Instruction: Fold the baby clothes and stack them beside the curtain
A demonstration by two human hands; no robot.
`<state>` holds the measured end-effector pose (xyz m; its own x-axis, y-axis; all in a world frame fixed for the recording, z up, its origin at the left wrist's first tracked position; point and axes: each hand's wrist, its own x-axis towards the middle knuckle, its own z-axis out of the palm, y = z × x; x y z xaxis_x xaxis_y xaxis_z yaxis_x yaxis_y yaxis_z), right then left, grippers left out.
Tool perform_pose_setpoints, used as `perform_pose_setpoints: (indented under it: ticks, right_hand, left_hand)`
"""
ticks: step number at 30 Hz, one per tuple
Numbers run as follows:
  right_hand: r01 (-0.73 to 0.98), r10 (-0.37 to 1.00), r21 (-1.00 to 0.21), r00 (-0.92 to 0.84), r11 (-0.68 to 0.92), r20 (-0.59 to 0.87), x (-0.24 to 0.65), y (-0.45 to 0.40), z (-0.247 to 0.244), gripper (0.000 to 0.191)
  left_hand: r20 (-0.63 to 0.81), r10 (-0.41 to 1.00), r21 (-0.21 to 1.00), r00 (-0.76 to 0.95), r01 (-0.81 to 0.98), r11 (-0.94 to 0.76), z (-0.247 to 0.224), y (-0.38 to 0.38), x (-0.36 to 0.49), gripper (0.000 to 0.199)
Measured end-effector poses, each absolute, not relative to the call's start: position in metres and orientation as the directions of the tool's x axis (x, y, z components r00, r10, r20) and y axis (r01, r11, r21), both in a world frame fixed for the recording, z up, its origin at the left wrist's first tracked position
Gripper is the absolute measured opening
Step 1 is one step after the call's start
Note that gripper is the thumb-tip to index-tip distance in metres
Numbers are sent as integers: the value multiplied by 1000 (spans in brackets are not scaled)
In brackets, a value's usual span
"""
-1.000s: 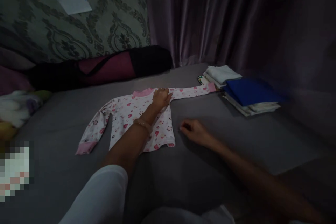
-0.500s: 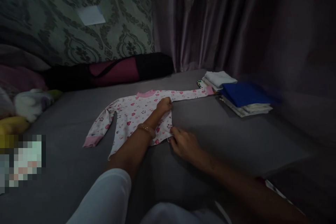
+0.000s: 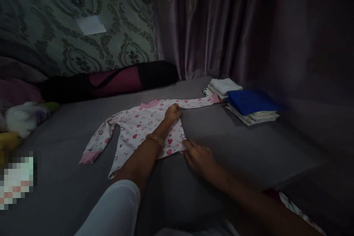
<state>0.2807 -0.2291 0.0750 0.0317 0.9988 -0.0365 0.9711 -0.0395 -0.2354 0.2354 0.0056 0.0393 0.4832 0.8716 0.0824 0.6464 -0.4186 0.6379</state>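
Observation:
A white long-sleeved child's shirt (image 3: 129, 131) with pink hearts, pink collar and pink cuffs lies spread on the grey bed sheet (image 3: 249, 155). Its sleeves reach out to both sides. My left hand (image 3: 173, 113) is closed on the shirt's right side, just under the armpit, and the forearm with a bangle crosses over the front. Lower down, my right hand (image 3: 199, 158) pinches the right bottom corner of the hem between thumb and fingers. Part of the shirt's lower front is hidden under my left forearm.
Folded clothes stand in two stacks at the right, one topped by a white cloth (image 3: 226, 86), the other by a blue cloth (image 3: 250, 100). A long black and maroon bag (image 3: 116, 82) lies along the wall. Stuffed toys (image 3: 24, 118) sit at the left.
My right hand has drawn the hem corner slightly outward and toward me, so the shirt's right side edge lies straighter. My left hand keeps its grip. The view has shifted a little.

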Motion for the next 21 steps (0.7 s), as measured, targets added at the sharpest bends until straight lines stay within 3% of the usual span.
perform_pose_setpoints:
  ticks: [4,9,12,15,21]
  right_hand:
    - [979,997,-197,38,-52,-71,282,-229,74,28]
    - [979,995,-192,52,-68,-87,285,-226,80,30]
    - [978,999,-209,-7,-4,-49,291,-223,76,35]
    - [957,995,-272,-104,100,1,298,-216,65,32]
    - [909,986,-381,-157,168,61,307,-195,49,20]
  left_hand:
    - [139,856,615,499,634,-469,34,0,239,17]
    - [-8,772,714,635,545,-440,59,2,215,25]
    - [26,772,739,635,508,-443,84,-5,161,28]
    - [59,840,677,540,596,-431,100,-26,78,29]
    - [9,994,681,109,728,-86,85,-103,-68,29]
